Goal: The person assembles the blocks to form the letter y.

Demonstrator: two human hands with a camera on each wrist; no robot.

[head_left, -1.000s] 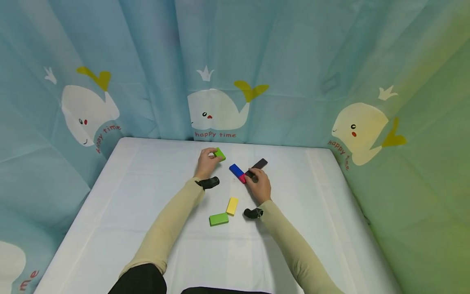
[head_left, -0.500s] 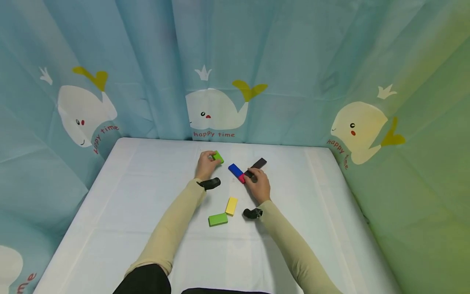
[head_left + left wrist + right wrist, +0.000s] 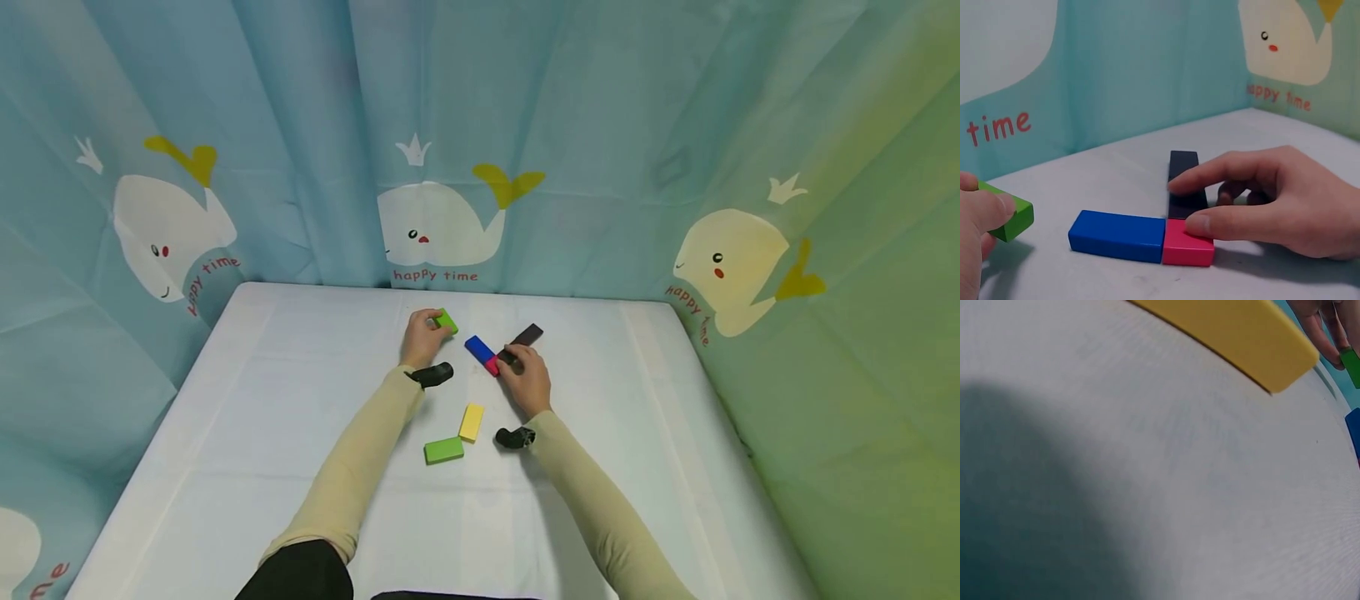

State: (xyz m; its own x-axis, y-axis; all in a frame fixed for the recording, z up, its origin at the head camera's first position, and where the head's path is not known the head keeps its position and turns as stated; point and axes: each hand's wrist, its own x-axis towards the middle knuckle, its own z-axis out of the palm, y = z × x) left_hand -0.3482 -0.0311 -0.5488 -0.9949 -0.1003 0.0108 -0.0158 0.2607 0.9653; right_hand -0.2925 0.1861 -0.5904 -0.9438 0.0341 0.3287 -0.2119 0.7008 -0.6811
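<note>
Clock directions refer to the head view, twelve o'clock being the table's far edge. The green block (image 3: 448,320) is pinched, tilted, between the thumb and fingers of the left hand (image 3: 422,337). At four o'clock from it, and apart, lies the blue block (image 3: 478,349), its near end meeting the pink block (image 3: 1188,251). The dark block (image 3: 529,335) runs from there toward two o'clock. Over this corner is the right hand (image 3: 531,381): thumb on pink, index finger on dark, the two nearly straight and parted; whether the remaining, curled fingers touch anything cannot be told.

Likely faults: the green block could twist in the pinch, the hold being toward one end; a low, tilted pass could knock the blue block; uneven pressure from the right thumb could open the blue–pink seam.

Only the head view gives the full layout, including the second green block (image 3: 444,451), at seven to eight o'clock from the yellow block (image 3: 471,423). The left wrist view adds the shadow beneath the held block, suggesting it is off the tabletop (image 3: 637,417), and the blue–pink seam. The right wrist view omits the right hand but shows the yellow block close up.
</note>
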